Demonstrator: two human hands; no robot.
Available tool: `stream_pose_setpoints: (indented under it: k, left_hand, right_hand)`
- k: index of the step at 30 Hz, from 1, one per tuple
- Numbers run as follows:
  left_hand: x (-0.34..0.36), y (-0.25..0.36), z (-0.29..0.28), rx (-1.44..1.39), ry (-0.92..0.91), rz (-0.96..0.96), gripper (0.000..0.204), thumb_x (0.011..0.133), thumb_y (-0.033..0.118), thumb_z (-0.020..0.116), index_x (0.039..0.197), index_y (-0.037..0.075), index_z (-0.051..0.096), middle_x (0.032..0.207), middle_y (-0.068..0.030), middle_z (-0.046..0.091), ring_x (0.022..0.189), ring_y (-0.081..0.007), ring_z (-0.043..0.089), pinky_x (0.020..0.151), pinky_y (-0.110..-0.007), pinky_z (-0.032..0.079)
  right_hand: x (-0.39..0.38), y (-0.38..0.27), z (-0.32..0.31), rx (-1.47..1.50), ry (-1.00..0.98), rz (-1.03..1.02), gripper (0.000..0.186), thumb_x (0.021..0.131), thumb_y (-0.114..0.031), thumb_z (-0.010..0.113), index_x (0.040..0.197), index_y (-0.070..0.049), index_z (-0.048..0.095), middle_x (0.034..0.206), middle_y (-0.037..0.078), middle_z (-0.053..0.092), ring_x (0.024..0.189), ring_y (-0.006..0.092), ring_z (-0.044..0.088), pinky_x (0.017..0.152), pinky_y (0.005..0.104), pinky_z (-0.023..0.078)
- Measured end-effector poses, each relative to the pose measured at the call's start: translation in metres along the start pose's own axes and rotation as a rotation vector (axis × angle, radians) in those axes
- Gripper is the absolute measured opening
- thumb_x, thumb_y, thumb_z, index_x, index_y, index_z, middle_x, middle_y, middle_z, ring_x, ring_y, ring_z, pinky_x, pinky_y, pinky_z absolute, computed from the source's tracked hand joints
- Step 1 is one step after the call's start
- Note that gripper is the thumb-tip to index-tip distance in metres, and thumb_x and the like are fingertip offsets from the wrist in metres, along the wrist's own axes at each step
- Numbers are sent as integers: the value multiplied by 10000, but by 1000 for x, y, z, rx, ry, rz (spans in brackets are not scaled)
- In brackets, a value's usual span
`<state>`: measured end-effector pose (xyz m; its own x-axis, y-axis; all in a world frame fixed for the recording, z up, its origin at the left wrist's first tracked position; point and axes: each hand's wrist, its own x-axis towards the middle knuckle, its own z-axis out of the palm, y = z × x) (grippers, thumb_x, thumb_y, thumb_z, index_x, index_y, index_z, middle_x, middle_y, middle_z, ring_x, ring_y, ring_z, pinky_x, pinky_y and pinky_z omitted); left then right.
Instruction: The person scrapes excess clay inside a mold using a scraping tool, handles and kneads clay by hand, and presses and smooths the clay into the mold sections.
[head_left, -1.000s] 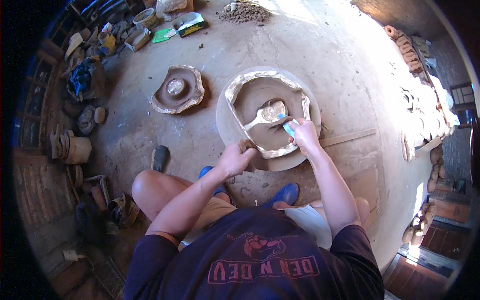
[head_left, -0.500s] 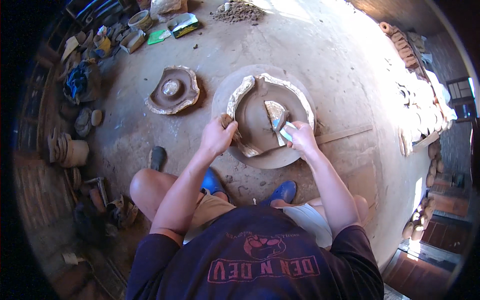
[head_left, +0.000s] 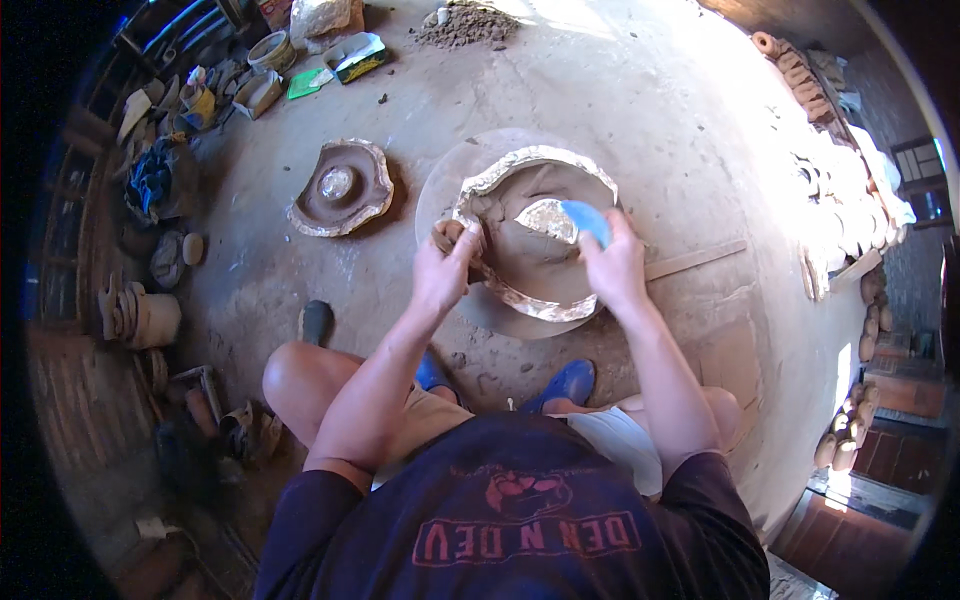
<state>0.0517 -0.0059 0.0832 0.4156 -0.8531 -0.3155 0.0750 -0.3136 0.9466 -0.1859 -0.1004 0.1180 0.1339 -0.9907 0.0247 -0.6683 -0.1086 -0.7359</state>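
Note:
A round mould (head_left: 535, 157) with a ragged whitish rim and grey-brown clay inside sits on a round turntable (head_left: 437, 180), a pale patch at its middle. My left hand (head_left: 445, 262) is closed on the rim's left side, its fingers over something brown. My right hand (head_left: 617, 255), at the rim's right, grips a thin blue scraper (head_left: 585, 219) held over the central patch. A second, smaller mould (head_left: 370, 205) with a raised middle lies on the floor to the left.
A soil heap (head_left: 465, 25), a green-and-black box (head_left: 355, 60) and assorted containers (head_left: 255, 95) lie beyond. Clutter and a pale bucket (head_left: 150, 320) line the left. Stacked clay pieces (head_left: 800, 85) line the right. A wooden strip (head_left: 695, 258) lies beside the turntable; blue shoes (head_left: 570, 385) are below it.
The mould has turned, so its rim and central patch sit differently. My right hand has risen with the scraper, whose blade now points up-left. My left hand has moved left and up.

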Motion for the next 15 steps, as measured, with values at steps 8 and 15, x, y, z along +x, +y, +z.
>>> stream_pose_setpoints:
  k: [8,15]
  left_hand:
    - [-3,-30,9,-82,-49,-130,310,1030,354,666,1052,45,647,834,-64,701,616,-153,665,408,-321,486]
    - [-22,-24,20,-273,-205,-248,411,1024,488,665,1110,88,634,875,-46,668,610,-152,674,402,-305,487]
  right_hand:
    - [77,-15,55,-228,-165,-198,263,870,-215,789,1029,-51,658,948,201,745,941,390,733,853,480,557]
    - [85,-10,72,-148,-205,29,261,815,-202,800,963,-19,686,855,179,748,840,317,745,780,447,566]
